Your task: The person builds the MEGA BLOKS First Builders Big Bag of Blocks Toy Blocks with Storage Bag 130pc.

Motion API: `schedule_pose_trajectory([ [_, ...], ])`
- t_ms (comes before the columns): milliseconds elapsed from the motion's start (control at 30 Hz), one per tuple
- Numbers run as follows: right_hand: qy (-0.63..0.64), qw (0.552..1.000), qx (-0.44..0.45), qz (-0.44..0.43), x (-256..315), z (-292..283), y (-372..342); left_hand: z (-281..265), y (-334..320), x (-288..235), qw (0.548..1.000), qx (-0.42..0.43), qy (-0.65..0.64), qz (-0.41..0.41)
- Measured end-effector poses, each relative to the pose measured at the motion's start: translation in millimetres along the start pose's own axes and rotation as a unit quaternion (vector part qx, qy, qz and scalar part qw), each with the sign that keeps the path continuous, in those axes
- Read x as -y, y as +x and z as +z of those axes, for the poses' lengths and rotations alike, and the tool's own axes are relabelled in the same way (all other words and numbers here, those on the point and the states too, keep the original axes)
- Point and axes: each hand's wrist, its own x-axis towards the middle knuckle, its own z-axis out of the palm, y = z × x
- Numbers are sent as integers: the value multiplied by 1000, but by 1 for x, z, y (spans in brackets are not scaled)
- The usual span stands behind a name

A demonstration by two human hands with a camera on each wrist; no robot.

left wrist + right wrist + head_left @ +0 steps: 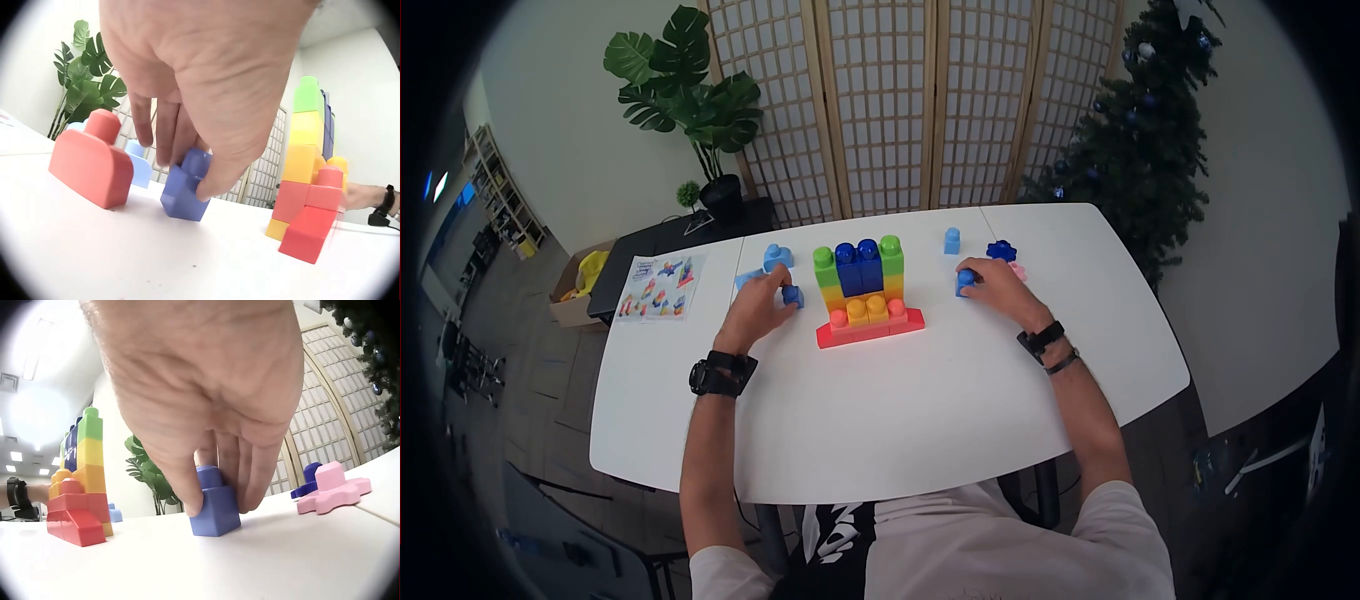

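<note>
A built block structure stands mid-table, red at its base, with orange and yellow above and green and dark blue blocks on top. To its left, my left hand pinches a small blue block between thumb and fingers, the block standing tilted slightly on or near the table. To the structure's right, my right hand grips another small blue block at its sides, its base at the tabletop. A red rounded block is beside the left hand in the left wrist view.
Light blue blocks lie behind the left hand, and another light blue block stands at the back right. Near the right hand are a dark blue flower-shaped piece and a pink one. A printed sheet lies at the table's left.
</note>
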Motion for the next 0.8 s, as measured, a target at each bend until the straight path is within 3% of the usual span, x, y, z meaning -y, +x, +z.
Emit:
schedule_pose_trajectory([
  [67,-2,998,21,-53,4,3,-1,-2,-4,-6,998,41,-50,20],
  [200,14,996,61,-68,18,-3,8,-10,-2,-9,996,68,-44,26],
  [267,61,996,40,-55,33,-10,21,-26,7,-14,995,-23,-102,4],
  [300,61,996,39,-55,41,-14,29,-34,13,-17,994,-24,-102,4],
  [367,90,992,-37,-77,72,-28,44,-51,29,-22,971,-112,-211,9],
  [467,189,971,-79,-125,119,-41,61,-80,45,-57,940,-147,-301,60],
  [633,204,964,-34,-169,164,-28,81,-75,59,-88,935,-96,-326,103],
  [767,114,976,32,-183,156,-2,84,-48,57,-84,946,-46,-300,117],
  [800,144,972,18,-186,151,6,82,-37,54,-80,940,-30,-322,111],
])
